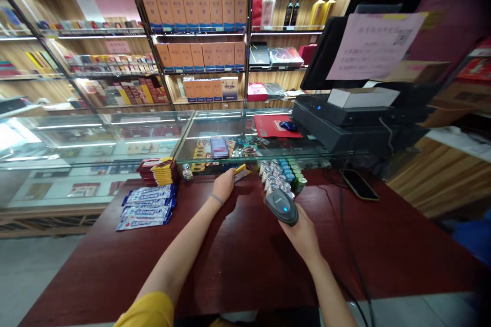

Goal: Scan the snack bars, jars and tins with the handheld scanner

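My left hand reaches over the dark red counter, closed on a small flat yellow packet near the glass display. In my right hand is a barcode scanner with a blue light on top, its head over the near end of rows of small jars with pale lids. Blue-topped and green jars stand beside them. Left of my left hand, one small jar stands alone, next to stacked yellow packets. Long blue-and-white sachets lie in an overlapping pile.
A black phone and cables lie on the right of the counter. Behind stand a glass display case, a mouse on a red mat, and a monitor. Stocked shelves line the wall.
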A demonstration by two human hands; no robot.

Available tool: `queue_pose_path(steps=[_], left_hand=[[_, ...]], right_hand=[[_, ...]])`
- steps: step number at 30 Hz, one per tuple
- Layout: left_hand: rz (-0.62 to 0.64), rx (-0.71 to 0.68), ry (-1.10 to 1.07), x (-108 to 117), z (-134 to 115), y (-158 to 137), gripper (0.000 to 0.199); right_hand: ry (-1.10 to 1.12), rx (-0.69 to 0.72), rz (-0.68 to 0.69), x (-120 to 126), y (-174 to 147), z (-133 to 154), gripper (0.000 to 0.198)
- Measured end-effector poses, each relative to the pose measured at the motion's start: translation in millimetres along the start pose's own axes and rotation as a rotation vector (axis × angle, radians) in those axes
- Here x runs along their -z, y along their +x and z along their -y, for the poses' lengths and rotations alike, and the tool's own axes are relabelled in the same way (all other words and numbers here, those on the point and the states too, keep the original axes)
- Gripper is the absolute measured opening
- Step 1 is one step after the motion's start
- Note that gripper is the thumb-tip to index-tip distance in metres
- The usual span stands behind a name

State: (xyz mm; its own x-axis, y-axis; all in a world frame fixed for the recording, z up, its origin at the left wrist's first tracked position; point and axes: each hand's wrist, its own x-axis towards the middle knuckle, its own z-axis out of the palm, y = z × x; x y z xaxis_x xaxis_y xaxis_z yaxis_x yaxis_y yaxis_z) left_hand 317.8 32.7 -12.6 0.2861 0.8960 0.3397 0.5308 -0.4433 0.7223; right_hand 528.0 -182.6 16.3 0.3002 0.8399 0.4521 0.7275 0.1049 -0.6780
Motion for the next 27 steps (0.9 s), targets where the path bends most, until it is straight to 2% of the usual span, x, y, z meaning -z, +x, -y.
queue_pose_path(steps=[3, 5, 8, 10, 17, 22, 27], left_hand=[[-0.232, 0.217, -0.311, 10, -2, -17, 0.023], [-0.328, 0.334, -0.572, 14, -1, -29, 0.029], [-0.377, 0.456, -1.026, 18, 3, -47, 0.034], [-0.372, 0.483, -1.213, 21, 4, -56, 0.039], [-0.504, 0.548, -1.357, 17, 3, -67, 0.035], [-0.495, 0.578, -1.432, 15, 6, -66, 0.036], [-0.485, 0.589, -1.450, 16, 8, -66, 0.034]], right_hand=[[0.004, 0.020, 0.013, -4, -1, 5, 0.030], [-0.009, 0.027, 0.020, -8, -2, 9, 0.032], [-0.057, 0.027, 0.040, -17, -4, 15, 0.030], [-0.086, 0.028, 0.063, -23, -6, 20, 0.028], [-0.113, 0.022, 0.151, -38, -11, 36, 0.029], [-0.117, 0.107, 0.271, -45, -14, 40, 0.031], [-0.133, 0.149, 0.259, -51, -14, 44, 0.031]])
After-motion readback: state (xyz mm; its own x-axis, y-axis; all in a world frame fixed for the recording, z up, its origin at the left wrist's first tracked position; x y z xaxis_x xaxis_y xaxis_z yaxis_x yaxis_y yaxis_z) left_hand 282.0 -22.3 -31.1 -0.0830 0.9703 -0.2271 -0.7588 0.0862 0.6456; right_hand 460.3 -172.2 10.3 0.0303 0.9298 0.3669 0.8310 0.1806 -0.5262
